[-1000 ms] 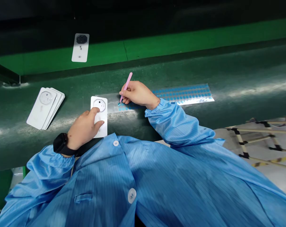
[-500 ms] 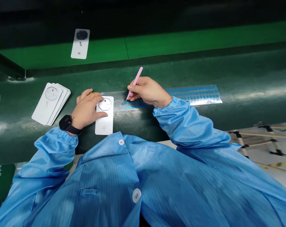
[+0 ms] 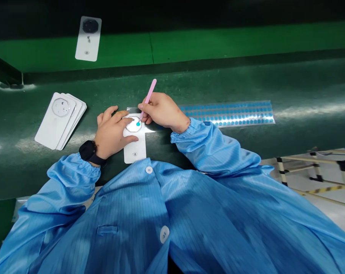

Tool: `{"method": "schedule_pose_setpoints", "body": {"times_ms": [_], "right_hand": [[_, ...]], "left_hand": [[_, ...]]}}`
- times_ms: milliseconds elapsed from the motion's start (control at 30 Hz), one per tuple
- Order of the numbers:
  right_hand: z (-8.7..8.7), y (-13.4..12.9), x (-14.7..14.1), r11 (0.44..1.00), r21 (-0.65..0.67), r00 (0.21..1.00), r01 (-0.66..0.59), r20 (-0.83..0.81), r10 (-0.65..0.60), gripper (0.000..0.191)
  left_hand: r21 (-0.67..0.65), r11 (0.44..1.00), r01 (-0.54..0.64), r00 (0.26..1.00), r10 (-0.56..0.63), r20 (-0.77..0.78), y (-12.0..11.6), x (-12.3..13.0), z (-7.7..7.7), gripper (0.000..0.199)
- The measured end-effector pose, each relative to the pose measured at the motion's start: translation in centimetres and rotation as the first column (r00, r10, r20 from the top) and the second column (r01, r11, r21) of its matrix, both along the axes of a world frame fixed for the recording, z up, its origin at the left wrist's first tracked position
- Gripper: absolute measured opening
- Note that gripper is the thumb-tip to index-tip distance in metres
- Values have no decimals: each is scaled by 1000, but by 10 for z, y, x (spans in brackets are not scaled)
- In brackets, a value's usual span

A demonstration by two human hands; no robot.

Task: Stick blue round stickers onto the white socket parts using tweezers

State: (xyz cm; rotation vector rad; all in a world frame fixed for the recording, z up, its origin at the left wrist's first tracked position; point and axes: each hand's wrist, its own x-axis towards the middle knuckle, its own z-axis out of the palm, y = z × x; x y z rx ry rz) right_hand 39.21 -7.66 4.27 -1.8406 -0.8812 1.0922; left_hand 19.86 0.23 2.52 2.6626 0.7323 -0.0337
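Observation:
My left hand (image 3: 111, 131) holds a white phone back cover (image 3: 134, 150) against the bench, its thumb lying across the face and its fingertips at the eight-sided camera area. Pinched in my right hand (image 3: 162, 111) is a pair of pink tweezers (image 3: 150, 93), pointing down at that camera area. A small blue round sticker (image 3: 138, 123) sits at the tweezer tips, over the right side of the octagon; whether the tips still grip it I cannot make out. Behind and right of my right hand lies a clear sheet of blue dots (image 3: 232, 113), partly covered by the hand.
To the left, several white covers lie in a fanned stack (image 3: 54, 121) on the dark green bench (image 3: 206, 83). One more white cover (image 3: 88, 42) rests on the brighter green strip (image 3: 189, 47) at the back. Tubular framing (image 3: 312, 167) stands beyond the bench at right.
My right hand and the tweezers have moved left from the dot sheet to the cover's camera area, where a blue sticker now shows. The cover at the back has shifted left relative to the bench.

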Motion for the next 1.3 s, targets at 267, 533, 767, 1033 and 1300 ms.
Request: {"method": "schedule_pose_setpoints", "body": {"times_ms": [267, 533, 767, 1033, 1300], "right_hand": [[-5, 0, 1, 1000, 13, 1000, 4, 1, -4, 26], [-3, 0, 0, 1000, -1, 1000, 7, 3, -7, 29], [-5, 0, 2, 1000, 12, 999, 10, -35, -10, 25], [-4, 1, 2, 1000, 6, 1000, -8, -30, 8, 25], [-4, 1, 2, 1000, 4, 1000, -9, -13, 9, 27]], "left_hand": [[-4, 1000, 20, 998, -20, 62, 0, -3, -4, 54], [-4, 1000, 7, 999, -7, 38, -1, -3, -1, 53], [7, 1000, 10, 999, -10, 37, 0, -3, -1, 54], [6, 1000, 10, 999, -10, 34, -1, -4, -2, 53], [3, 1000, 7, 999, -7, 44, 0, -4, -2, 51]]}}
